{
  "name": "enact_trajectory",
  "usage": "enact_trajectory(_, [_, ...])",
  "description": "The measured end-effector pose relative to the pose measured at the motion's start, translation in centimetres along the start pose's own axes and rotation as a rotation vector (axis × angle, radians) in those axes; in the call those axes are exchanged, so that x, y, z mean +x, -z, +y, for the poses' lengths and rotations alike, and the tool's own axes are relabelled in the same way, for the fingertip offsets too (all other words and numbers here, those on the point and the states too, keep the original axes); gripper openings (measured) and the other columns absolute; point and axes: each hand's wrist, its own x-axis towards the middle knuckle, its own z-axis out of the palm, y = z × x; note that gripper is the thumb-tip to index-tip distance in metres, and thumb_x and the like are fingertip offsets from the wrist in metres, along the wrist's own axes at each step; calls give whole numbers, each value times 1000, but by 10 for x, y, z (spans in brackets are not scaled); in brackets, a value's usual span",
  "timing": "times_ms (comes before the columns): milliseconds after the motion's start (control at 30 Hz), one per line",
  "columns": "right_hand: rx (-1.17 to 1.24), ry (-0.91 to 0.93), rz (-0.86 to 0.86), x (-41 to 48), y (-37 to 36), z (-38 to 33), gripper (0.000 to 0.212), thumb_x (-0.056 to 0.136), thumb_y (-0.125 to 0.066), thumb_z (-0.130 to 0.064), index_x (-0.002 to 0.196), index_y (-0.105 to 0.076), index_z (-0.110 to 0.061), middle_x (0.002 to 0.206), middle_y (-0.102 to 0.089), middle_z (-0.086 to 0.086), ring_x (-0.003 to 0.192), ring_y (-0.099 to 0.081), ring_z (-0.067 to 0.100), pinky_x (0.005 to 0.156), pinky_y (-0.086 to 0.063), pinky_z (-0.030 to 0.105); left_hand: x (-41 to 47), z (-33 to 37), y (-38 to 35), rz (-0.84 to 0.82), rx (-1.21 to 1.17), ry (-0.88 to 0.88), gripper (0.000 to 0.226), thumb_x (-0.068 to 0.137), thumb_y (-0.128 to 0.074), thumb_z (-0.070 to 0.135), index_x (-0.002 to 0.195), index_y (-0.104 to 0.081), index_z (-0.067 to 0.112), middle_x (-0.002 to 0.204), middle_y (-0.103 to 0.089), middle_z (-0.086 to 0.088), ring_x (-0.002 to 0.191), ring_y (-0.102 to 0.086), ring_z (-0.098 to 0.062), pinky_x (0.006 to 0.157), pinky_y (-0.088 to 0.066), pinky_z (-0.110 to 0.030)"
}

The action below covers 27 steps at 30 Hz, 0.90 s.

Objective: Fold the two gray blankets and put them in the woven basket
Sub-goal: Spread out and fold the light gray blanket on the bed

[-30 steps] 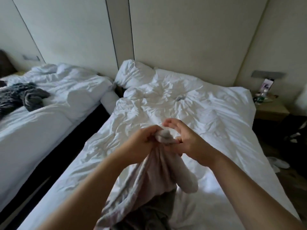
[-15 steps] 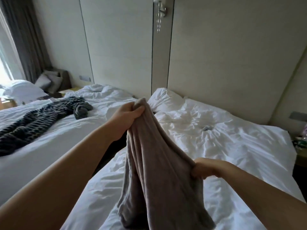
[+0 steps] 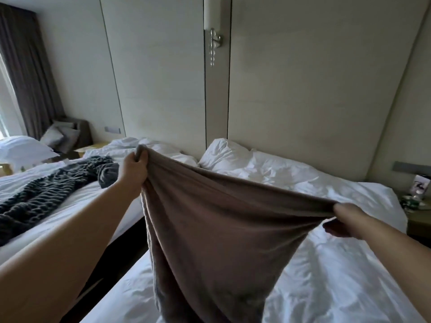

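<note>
**Blanket held spread between both hands over the bed**

The gray-brown blanket [image 3: 210,229] hangs in the air, its top edge stretched between the two hands and sagging a little in the middle. The rest of it drops in soft folds toward the bottom of the view, in front of the near bed [image 3: 326,264]. The left hand [image 3: 134,167] is raised higher, its fingers curled tight round a bunched corner of the cloth. The right hand [image 3: 345,219] is lower and farther out to the side, and it pinches the other end of the top edge between thumb and fingers.

Under the blanket the near bed is covered by a rumpled white duvet, with a white pillow [image 3: 224,153] against the wall. A dark gap separates it from a second bed [image 3: 58,206] on the left, where a dark gray knitted blanket [image 3: 46,192] lies stretched out in a loose, unfolded strip. A wall lamp [image 3: 213,31] hangs on the panel between the beds. A nightstand [image 3: 417,217] with small items stands at the right, and a dark curtain [image 3: 28,73] hangs at the far left.
</note>
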Motion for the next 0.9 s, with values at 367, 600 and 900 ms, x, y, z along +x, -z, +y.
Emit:
enact_trajectory(367, [952, 685, -266, -66, 95, -124, 34, 41, -82, -17, 73, -70, -19, 85, -70, 1, 88, -67, 17, 85, -56, 28, 28, 87, -48, -111, -199, 49, 45, 95, -49, 45, 97, -61, 1, 71, -50, -6, 65, -50, -20, 74, -51, -38])
enact_trajectory(600, [-159, 152, 129, -24, 75, 29, 19, 92, -60, -6, 110, -62, -1, 98, -64, 20, 88, -64, 35, 73, -54, 40, -24, -29, -91, -551, -24, 505, 41, 94, -55, 41, 116, -54, 6, 86, -62, -10, 59, -61, -21, 46, -53, -28])
enact_trajectory(900, [697, 206, 282, -26, 108, 62, 28, 96, -53, -15, 124, -57, -10, 114, -64, 5, 100, -65, 20, 78, -59, 32, -39, -52, -141, -870, -204, 557, 18, 94, -50, 18, 110, -58, 12, 92, -61, -5, 82, -59, -16, 77, -48, -29])
